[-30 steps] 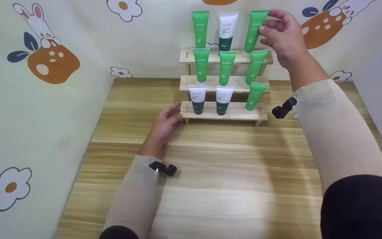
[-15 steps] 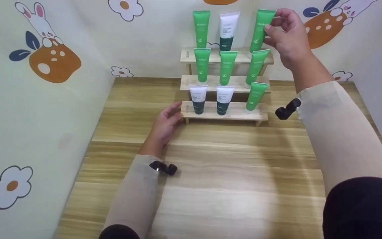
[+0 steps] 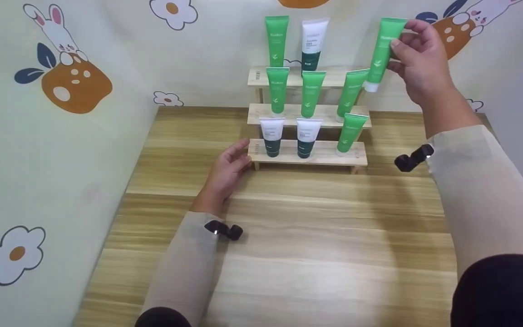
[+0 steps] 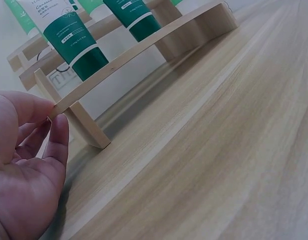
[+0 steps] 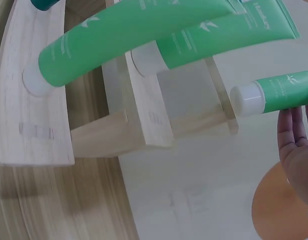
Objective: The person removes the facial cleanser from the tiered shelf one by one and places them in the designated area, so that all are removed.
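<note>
My right hand (image 3: 425, 63) pinches a green tube (image 3: 385, 52) with a white cap, held in the air to the right of the wooden tiered rack (image 3: 261, 76). In the right wrist view this tube (image 5: 283, 92) is cap-first beyond the rack's end. My left hand (image 3: 227, 168) holds the left end of the rack's lowest shelf, thumb and finger gripping its corner in the left wrist view (image 4: 31, 155). On the top shelf stand a green tube (image 3: 277, 41) and a white and dark-green tube (image 3: 314, 45).
Three green tubes, one in the centre (image 3: 311, 93), stand on the middle shelf. The lowest shelf bears two white and dark-green tubes (image 3: 271, 136) and a green tube (image 3: 351, 131). Patterned walls (image 3: 120, 54) enclose the wooden tabletop (image 3: 288, 236).
My right hand has lifted the green tube off the right end of the top shelf and carried it right. The left hand has stayed at the rack's lowest shelf.
</note>
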`<state>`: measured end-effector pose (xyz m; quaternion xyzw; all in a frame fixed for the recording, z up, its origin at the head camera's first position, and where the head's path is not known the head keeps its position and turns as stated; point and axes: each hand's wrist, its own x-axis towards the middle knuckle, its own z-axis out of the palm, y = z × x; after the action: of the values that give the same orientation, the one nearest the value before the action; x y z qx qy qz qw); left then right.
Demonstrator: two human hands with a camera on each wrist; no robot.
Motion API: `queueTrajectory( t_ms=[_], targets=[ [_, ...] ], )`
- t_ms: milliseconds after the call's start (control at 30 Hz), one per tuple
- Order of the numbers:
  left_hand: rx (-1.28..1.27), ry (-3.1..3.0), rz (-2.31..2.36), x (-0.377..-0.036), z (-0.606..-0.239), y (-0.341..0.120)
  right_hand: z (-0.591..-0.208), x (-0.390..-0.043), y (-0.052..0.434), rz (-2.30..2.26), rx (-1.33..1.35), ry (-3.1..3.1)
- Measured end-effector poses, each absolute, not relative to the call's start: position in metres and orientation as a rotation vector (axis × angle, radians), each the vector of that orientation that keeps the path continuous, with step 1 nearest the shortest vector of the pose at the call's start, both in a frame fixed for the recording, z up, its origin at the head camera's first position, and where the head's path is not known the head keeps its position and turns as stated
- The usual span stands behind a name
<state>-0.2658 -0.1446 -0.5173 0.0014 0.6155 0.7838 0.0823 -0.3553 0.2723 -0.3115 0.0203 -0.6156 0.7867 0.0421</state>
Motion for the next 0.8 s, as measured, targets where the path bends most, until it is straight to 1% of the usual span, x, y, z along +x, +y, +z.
queueTrajectory(
  t_ms=[300, 600, 800],
  targets=[
    [-0.028, 1.88, 2.317, -0.266, -0.517, -0.145, -0.342, -0.348, 0.3, 2.48, 0.015, -1.743],
    [-0.031, 1.89, 2.303, -0.266, -0.516, -0.145, -0.379, -0.34, 0.322, 2.555, -0.114, -1.705],
    [-0.025, 1.881, 2.301, -0.267, -0.516, -0.144, -0.406, -0.335, 0.332, 2.612, -0.111, -1.697]
  ],
)
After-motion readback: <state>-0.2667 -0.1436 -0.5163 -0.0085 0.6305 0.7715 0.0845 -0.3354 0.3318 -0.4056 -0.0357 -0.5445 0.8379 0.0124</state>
